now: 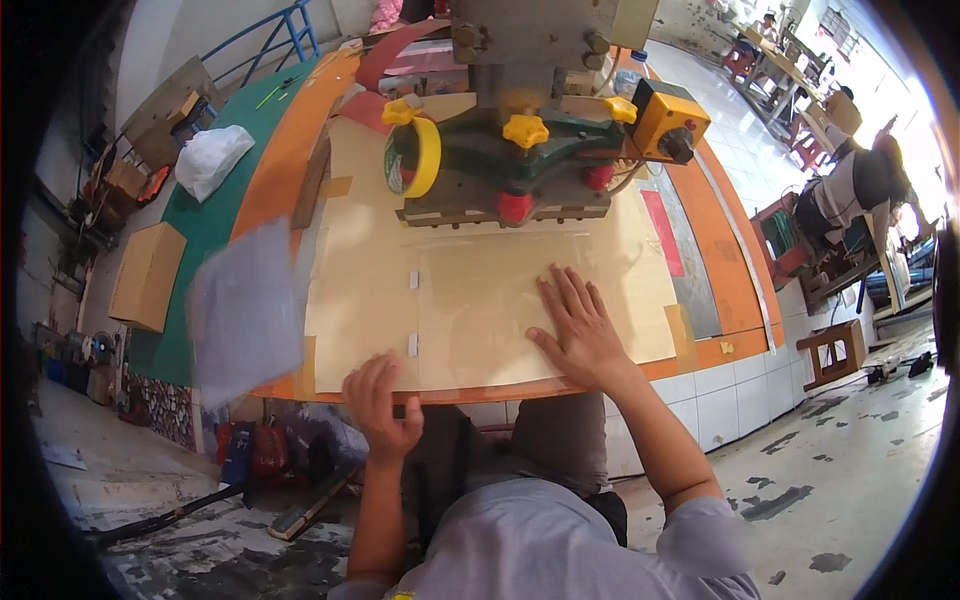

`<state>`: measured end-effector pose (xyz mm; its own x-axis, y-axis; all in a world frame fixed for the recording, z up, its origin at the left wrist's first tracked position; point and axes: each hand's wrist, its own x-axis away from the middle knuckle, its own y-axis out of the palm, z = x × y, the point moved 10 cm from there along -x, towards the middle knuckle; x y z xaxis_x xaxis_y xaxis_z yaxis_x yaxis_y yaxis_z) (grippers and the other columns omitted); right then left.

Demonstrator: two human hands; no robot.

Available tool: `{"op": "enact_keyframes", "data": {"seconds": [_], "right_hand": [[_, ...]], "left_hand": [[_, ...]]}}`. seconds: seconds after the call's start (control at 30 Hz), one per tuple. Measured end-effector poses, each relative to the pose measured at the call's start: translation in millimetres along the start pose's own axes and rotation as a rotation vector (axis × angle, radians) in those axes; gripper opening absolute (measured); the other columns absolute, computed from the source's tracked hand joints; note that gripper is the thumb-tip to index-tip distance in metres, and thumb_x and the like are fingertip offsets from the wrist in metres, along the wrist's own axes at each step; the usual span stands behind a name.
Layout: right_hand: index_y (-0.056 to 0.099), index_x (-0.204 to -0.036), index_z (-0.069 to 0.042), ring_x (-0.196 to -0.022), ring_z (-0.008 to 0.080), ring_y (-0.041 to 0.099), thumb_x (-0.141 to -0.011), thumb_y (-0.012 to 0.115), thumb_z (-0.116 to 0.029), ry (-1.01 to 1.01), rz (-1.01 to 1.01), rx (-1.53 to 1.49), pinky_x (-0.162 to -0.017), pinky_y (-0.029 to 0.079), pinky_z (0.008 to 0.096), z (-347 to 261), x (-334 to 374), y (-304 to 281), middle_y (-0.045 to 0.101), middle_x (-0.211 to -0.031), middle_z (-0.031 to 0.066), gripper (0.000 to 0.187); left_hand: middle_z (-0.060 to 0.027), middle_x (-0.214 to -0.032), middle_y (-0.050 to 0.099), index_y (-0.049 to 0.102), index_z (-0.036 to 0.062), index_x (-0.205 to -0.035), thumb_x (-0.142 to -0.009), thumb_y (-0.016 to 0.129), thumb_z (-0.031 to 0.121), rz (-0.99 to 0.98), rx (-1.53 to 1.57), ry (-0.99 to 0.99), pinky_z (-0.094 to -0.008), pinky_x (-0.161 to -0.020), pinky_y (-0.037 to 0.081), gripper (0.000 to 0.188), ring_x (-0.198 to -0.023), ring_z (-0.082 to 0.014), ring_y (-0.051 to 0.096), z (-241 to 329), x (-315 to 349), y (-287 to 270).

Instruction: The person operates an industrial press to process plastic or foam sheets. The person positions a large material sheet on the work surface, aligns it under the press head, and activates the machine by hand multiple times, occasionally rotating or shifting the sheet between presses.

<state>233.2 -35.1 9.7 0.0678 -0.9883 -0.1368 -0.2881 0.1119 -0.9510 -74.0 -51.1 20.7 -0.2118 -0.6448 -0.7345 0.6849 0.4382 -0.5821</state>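
My right hand [582, 335] lies flat, fingers spread, on a clear plastic sheet [470, 290] that rests on a cream board [350, 290]. Near the board's front edge hovers my left hand [384, 408], empty, its thumb held away from slightly bent fingers. Two small white tabs [413, 344] are fixed on the board beside the clear sheet's left side. Off to the left, a greyish translucent plastic sheet [247, 315] appears blurred over the table's edge; no hand touches it. Whether it is in the air or lying down, I cannot tell.
Above the board's far half stands a press head [500, 190] with yellow knobs, a hanging yellow tape roll [427, 158] and an orange control box [668, 122]. At left, a white plastic bag [213, 160] sits on green matting and a cardboard box [147, 276] stands nearby.
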Motion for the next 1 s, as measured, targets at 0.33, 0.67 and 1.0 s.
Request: {"op": "enact_keyframes", "data": {"seconds": [0.33, 0.67, 1.0], "right_hand": [[0.038, -0.163, -0.006, -0.160, 0.0395, 0.025, -0.104, 0.054, -0.055, -0.066, 0.012, 0.052, -0.131, 0.017, 0.0553, -18.3, 36.5, -20.5, 0.031, -0.171, 0.0210, 0.078], [0.069, -0.137, -0.008, -0.133, 0.0323, 0.063, -0.088, 0.067, 0.001, -0.122, -0.113, -0.259, -0.109, 0.052, 0.0473, -40.1, 140.1, -77.6, 0.068, -0.140, 0.0135, 0.050], [0.079, -0.105, 0.003, -0.089, 0.0177, 0.076, -0.092, 0.074, 0.002, 0.867, -0.201, -0.557, -0.082, 0.059, 0.0311, 242.9, 367.1, -143.8, 0.081, -0.093, 0.0099, 0.014]], "left_hand": [[-0.0034, -0.135, 0.069, 0.074, 0.0133, -0.120, -0.089, 0.081, 0.036, -0.359, -0.012, 0.202, -0.0525, -0.111, 0.040, 0.039, -0.130, -0.0255, 0.062, 49.0, 15.2, 32.4], [-0.0076, -0.123, 0.073, 0.073, 0.0101, -0.119, -0.087, 0.084, 0.027, -0.249, 0.362, 0.210, -0.0443, -0.096, 0.052, 0.037, -0.115, -0.0282, 0.070, 81.8, -10.4, -20.4], [-0.0126, -0.158, 0.054, 0.056, 0.0103, -0.152, -0.098, 0.066, 0.009, -0.297, -0.262, -0.352, -0.0475, -0.124, 0.036, 0.055, -0.147, -0.0366, 0.048, -160.9, -26.3, -80.9]]}}
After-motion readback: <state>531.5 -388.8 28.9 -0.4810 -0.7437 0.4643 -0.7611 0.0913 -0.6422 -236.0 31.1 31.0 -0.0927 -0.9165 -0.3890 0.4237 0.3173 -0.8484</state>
